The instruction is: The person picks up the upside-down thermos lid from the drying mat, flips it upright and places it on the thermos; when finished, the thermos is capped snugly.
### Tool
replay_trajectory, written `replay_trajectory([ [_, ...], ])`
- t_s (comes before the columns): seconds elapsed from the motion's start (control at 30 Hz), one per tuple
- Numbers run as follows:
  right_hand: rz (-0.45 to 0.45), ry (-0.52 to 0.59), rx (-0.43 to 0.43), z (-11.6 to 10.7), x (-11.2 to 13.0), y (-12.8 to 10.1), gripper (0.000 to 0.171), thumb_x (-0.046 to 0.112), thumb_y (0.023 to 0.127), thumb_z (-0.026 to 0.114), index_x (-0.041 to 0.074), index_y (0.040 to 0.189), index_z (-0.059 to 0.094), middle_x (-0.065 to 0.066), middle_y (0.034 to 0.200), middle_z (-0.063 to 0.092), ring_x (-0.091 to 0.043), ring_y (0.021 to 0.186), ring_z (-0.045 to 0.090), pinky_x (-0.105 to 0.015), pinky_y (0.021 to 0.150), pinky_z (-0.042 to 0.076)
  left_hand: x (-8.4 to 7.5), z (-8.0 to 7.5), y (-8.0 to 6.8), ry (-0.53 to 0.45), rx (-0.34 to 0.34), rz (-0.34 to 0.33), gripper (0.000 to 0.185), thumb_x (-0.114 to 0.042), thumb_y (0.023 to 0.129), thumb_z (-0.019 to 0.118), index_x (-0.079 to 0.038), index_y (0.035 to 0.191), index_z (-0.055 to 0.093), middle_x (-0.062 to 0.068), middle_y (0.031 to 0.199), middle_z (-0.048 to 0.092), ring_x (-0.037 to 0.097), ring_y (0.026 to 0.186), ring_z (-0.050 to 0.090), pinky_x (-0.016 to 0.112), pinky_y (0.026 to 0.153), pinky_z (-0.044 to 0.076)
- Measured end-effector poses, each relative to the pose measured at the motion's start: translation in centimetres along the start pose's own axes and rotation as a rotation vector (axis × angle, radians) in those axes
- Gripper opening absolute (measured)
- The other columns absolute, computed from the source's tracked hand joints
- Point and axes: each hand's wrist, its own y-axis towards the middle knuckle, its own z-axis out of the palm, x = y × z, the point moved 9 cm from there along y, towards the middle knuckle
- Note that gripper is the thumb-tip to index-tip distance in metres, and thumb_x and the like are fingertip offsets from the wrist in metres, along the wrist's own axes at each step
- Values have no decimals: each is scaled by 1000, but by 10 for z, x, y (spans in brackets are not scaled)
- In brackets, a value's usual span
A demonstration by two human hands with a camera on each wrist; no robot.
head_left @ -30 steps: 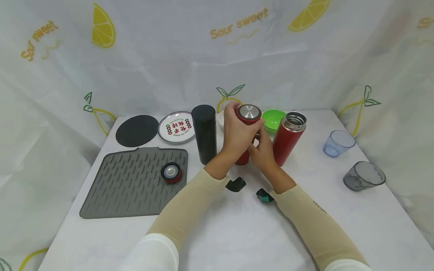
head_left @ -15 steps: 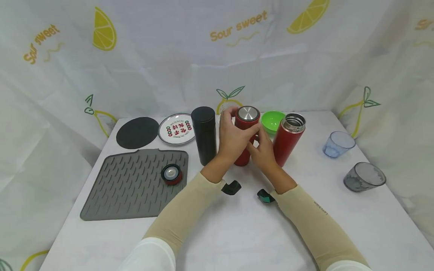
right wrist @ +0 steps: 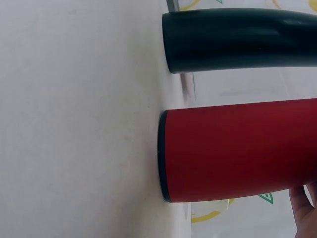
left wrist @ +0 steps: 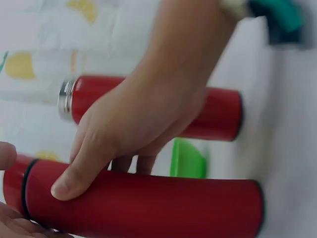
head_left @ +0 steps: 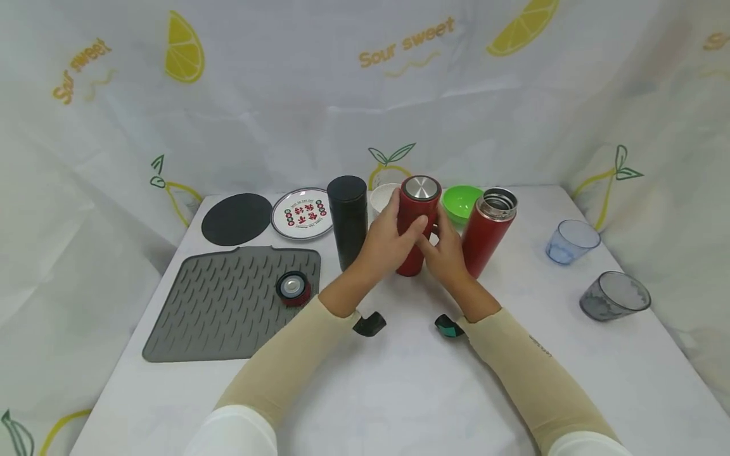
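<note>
A red thermos bottle (head_left: 412, 261) with a steel-topped cap (head_left: 421, 189) stands upright in the head view. My left hand (head_left: 383, 246) holds it from the left, high up, with its fingers around the cap end in the left wrist view. From the right, my right hand (head_left: 448, 254) grips the body just under the cap, its thumb (left wrist: 67, 183) lying across the front. Close beside that hand stands a second red thermos bottle (head_left: 485, 244), uncapped, with its steel mouth showing. A stopper-like red and black lid (head_left: 293, 288) lies on the grey ridged mat (head_left: 222, 316).
A black bottle (head_left: 348, 221) stands just left of the hands. Behind them are a white bowl (head_left: 381, 197) and a green bowl (head_left: 459, 202). A patterned plate (head_left: 302, 214) and a black disc (head_left: 236, 220) lie back left; two tumblers, blue (head_left: 571, 242) and grey (head_left: 614, 296), stand right.
My left hand has come down from around the cap, so more of the cap and upper bottle shows. My right hand keeps its hold on the body.
</note>
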Motion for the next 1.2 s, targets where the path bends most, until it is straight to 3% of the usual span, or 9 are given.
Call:
replay_trajectory([
  [0.17,44,-9,46,-3,-6,-7,77,35,91,69,29,153,25,-2,142,48,-24,127,49,-45,104,40,4,-3,-52,221,160,83,74,-33,93,66,-10,153,28,4,148,44,16,133,42,39,105,39],
  [0.23,67,-26,74,-5,-8,-12,76,35,91,70,28,152,26,-1,142,48,-24,128,48,-45,104,40,12,-17,-70,316,202,122,68,-30,91,69,-11,149,38,2,143,50,15,130,46,37,104,41],
  [0.33,103,-44,110,-6,-11,-20,78,36,90,71,28,152,25,-1,144,45,-25,131,45,-47,104,40,38,-49,-90,460,186,139,62,-26,88,74,-11,142,48,2,138,54,18,126,50,37,102,43],
  [0.4,127,-46,130,-6,-12,-26,80,35,89,71,28,153,23,-2,147,42,-26,132,43,-47,103,40,62,-72,-100,534,165,90,64,-27,86,75,-8,141,48,6,139,53,22,127,48,41,103,42],
  [0.57,142,-62,167,-3,-12,-39,82,34,89,71,24,154,22,-4,150,35,-29,133,41,-47,103,40,127,-118,-123,581,204,-165,91,-35,76,84,-5,148,37,14,148,41,33,136,37,52,107,33],
  [0.77,89,-114,105,-10,-5,-51,77,27,89,72,12,151,29,-8,144,40,-28,128,44,-48,101,43,165,-136,-130,529,237,-319,100,-35,71,88,-2,149,33,20,147,39,38,134,38,57,105,34],
  [0.87,77,-133,67,-14,0,-57,76,28,88,73,8,149,32,-9,137,46,-28,124,47,-50,99,44,166,-136,-127,532,245,-330,91,-30,72,87,-2,145,39,19,141,45,36,127,45,55,101,39],
  [0.97,52,-124,45,-16,8,-58,73,29,88,73,9,147,35,-9,131,50,-27,120,50,-50,97,44,155,-133,-121,553,223,-270,83,-25,73,87,-1,140,45,18,135,49,33,120,50,51,97,43],
  [1.2,-3,-3,107,-3,35,-57,63,24,89,73,6,142,44,-8,121,59,-23,112,56,-49,94,47,79,-104,-100,527,138,1,75,-22,74,87,-2,136,49,9,131,50,24,118,51,42,98,45],
])
